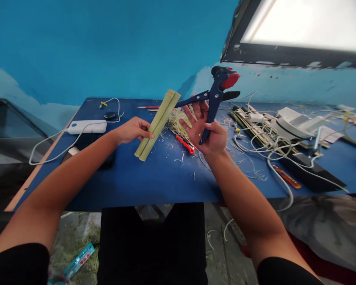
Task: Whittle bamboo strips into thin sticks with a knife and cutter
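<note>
Two half-round split bamboo pieces (158, 125) lie side by side, pinched between the thumb and fingers of my left hand (135, 130) and tilted above the blue table. My right hand (210, 136) is palm up with its fingers spread, bearing a blue hand cutter (215, 95). One cutter handle crosses the palm by the thumb; the other points left past the fingertips. The cutter's handles are wide apart, and its black blade and red part are at the upper right. An orange utility knife (185, 144) lies on the table between my hands, beside a heap of pale green shavings (178, 120).
Tangled white cables (261, 142) cover bamboo strips (249, 128) at the right. An orange packet (287, 176) lies near the front edge. At the left are a white power bank (87, 126) and cable. The blue wall (121, 47) rises behind the table.
</note>
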The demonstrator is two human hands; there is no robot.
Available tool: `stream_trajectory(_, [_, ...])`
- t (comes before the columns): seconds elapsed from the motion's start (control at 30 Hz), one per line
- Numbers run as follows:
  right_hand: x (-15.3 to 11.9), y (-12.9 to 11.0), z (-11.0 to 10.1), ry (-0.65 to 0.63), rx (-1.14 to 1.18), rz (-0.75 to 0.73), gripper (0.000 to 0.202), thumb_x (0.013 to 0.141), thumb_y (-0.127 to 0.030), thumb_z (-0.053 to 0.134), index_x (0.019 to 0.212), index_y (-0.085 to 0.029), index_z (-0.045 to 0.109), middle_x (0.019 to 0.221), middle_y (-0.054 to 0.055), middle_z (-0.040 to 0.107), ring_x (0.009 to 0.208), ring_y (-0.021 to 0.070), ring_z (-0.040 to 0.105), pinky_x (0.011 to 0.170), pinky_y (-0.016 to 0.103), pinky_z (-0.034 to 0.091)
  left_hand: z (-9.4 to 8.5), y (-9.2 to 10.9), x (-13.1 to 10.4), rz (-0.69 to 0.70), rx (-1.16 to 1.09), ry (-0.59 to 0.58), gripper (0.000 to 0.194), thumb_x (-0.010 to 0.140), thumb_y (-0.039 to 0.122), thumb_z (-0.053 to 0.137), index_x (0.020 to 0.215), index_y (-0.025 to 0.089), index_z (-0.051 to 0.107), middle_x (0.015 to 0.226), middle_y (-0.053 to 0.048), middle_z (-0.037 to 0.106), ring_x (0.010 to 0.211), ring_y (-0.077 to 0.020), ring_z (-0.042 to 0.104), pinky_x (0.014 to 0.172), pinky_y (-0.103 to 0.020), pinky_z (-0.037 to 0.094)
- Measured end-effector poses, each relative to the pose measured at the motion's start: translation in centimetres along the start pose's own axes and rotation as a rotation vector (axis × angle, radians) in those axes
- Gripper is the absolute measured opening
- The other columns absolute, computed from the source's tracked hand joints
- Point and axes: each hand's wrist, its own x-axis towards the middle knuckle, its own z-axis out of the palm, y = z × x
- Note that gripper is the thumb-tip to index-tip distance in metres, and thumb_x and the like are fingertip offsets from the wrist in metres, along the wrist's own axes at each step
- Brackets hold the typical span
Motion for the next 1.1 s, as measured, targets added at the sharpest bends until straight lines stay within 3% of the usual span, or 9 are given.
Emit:
stream_trajectory(0.17, [0.0,-0.3,-0.4,0.016,-0.159,0.052,0.068,0.076,-0.063,0.053,0.139,-0.042,0.067,0.121,0.012,0.078,0.142,0.0390,0.061,0.099,0.070,0.055,-0.4,0.0,0.0,-0.003,-0.003,-0.014,0.012,0.059,0.014,0.090,0.069,0.018,0.084,0.063,-0.002,0.072,0.053,-0.0081,0.053,0.049,-0.022,0.036])
stream_trajectory(0.3, [-0.1,-0.1,0.0,0.042,-0.100,0.055,0.069,0.070,-0.057,0.063,0.135,-0.035,0.068,0.134,0.014,0.074,0.145,0.0425,0.058,0.105,0.073,0.052,-0.8,0.5,-0.2,0.005,0.023,-0.012,0.014,0.060,0.016,0.093,0.071,0.018,0.085,0.065,-0.003,0.074,0.055,-0.0098,0.057,0.052,-0.024,0.043])
stream_trajectory(0.47, [-0.5,0.9,1.1,-0.079,-0.033,0.088,0.069,0.067,-0.052,0.061,0.134,-0.032,0.064,0.145,0.014,0.067,0.142,0.0423,0.060,0.105,0.074,0.053,-0.9,1.1,-0.4,0.021,0.051,0.011,0.015,0.058,0.018,0.095,0.067,0.019,0.084,0.066,-0.003,0.075,0.057,-0.0112,0.061,0.053,-0.024,0.046])
stream_trajectory(0.63, [-0.8,2.1,2.0,-0.066,0.019,0.135,0.068,0.059,-0.037,0.060,0.126,-0.030,0.065,0.131,0.012,0.070,0.125,0.0362,0.070,0.102,0.062,0.059,-0.8,1.2,-0.3,0.059,0.073,0.039,0.013,0.059,0.018,0.092,0.070,0.020,0.086,0.066,-0.002,0.075,0.055,-0.0100,0.058,0.050,-0.023,0.043])
stream_trajectory(0.73, [-0.8,2.5,1.7,0.010,-0.143,0.093,0.059,0.060,-0.031,0.063,0.119,-0.028,0.068,0.105,0.008,0.070,0.100,0.0298,0.072,0.098,0.055,0.060,-1.2,1.5,-0.3,0.071,0.102,0.068,0.012,0.061,0.018,0.091,0.071,0.020,0.086,0.068,-0.003,0.076,0.057,-0.0107,0.060,0.050,-0.023,0.042])
stream_trajectory(0.83, [-0.8,2.3,1.3,-0.064,-0.357,0.027,0.048,0.065,-0.026,0.066,0.113,-0.027,0.068,0.088,0.003,0.067,0.086,0.0255,0.067,0.089,0.049,0.060,-1.6,2.1,-0.6,0.063,0.142,0.091,0.012,0.062,0.018,0.091,0.073,0.019,0.086,0.068,-0.004,0.076,0.058,-0.0120,0.061,0.051,-0.024,0.042])
stream_trajectory(0.93, [-1.2,2.0,1.2,-0.160,-0.485,-0.003,0.039,0.070,-0.028,0.067,0.110,-0.027,0.065,0.086,0.002,0.067,0.083,0.0240,0.065,0.083,0.046,0.058,-1.6,2.7,-0.9,0.040,0.175,0.106,0.011,0.063,0.017,0.092,0.071,0.017,0.085,0.065,-0.004,0.073,0.059,-0.0137,0.063,0.052,-0.026,0.042])
stream_trajectory(1.1, [-1.7,1.9,1.7,-0.282,-0.770,0.012,0.034,0.070,-0.023,0.064,0.104,-0.024,0.065,0.098,0.006,0.074,0.088,0.0260,0.069,0.087,0.046,0.056,-1.4,3.1,-1.1,0.048,0.220,0.129,0.010,0.064,0.016,0.093,0.070,0.016,0.084,0.063,-0.006,0.071,0.064,-0.0182,0.068,0.058,-0.029,0.048])
